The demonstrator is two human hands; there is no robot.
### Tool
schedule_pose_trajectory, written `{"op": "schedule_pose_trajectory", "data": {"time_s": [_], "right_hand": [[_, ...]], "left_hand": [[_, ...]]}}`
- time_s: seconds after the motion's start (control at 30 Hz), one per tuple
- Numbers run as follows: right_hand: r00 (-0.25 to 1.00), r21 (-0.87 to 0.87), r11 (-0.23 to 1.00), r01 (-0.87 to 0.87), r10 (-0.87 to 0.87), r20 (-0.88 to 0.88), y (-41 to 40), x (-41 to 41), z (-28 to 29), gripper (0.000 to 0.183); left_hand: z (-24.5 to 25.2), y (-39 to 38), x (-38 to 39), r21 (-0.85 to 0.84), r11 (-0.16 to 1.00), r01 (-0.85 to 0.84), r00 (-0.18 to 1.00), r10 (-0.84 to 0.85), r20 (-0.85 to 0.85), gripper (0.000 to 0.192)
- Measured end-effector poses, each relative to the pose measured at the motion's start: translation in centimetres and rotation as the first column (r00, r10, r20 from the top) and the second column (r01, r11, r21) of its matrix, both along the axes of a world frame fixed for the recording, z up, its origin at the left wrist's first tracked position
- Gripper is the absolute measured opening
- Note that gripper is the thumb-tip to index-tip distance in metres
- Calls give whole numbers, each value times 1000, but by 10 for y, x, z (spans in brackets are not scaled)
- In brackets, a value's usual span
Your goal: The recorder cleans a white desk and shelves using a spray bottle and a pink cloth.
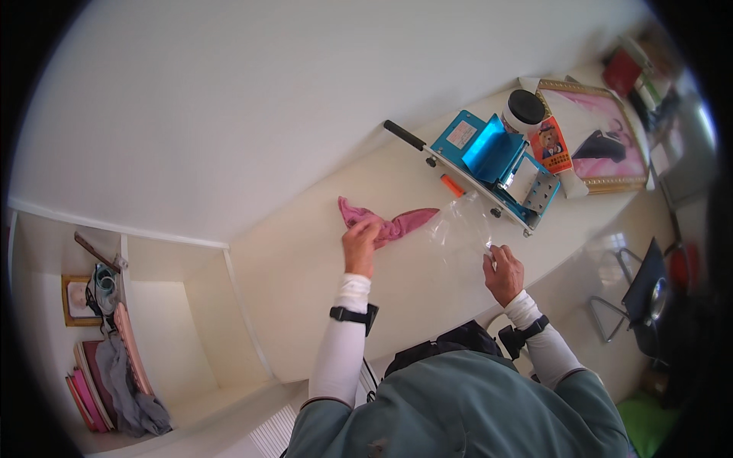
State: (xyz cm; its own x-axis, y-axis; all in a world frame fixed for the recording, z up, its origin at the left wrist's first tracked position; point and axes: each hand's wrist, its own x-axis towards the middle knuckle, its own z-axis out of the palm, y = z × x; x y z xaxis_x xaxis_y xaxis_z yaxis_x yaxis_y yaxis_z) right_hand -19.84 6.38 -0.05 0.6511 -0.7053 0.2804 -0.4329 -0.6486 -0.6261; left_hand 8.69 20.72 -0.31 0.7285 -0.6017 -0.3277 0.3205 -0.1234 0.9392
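Note:
My left hand [362,245] has its fingers closed on a pink cloth [404,225], which lies crumpled on the cream tabletop [401,297]. Off to the right, my right hand [504,273] pinches the edge of a clear plastic bag [460,226] between thumb and fingers. The bag's far side reaches the tip of the cloth and the front of a blue metal hand-operated slicer [498,166]. An orange tube or marker [453,185] lies between the bag and the slicer.
Behind the slicer stand a black-lidded jar [524,110], a red packet [551,144] and a framed picture [610,137]. Open shelves [172,338] with books and a grey cloth [114,378] are at left. A folding chair [644,297] stands on the floor at right.

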Motion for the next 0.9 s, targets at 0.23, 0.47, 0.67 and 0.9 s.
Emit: {"op": "schedule_pose_trajectory", "data": {"time_s": [0.23, 0.47, 0.67, 0.9], "right_hand": [[996, 65, 994, -82, 80, 46, -2, 23, -6, 20], [993, -154, 983, -103, 92, -76, -19, -4, -20, 22], [944, -255, 919, -300, 324, 59, -5, 37, 22, 20], [768, -312, 719, -621, 637, -59, 36, 162, 49, 37]], "left_hand": [[-9, 150, -39, 119, 877, -466, 876, 477, -77, 22], [2, 253, -84, 157, 573, -805, 577, 817, -22, 18], [-15, 295, -110, 195, 352, -916, 351, 935, -38, 19], [-14, 340, -122, 114, 136, -984, 145, 986, 78, 21]]}}
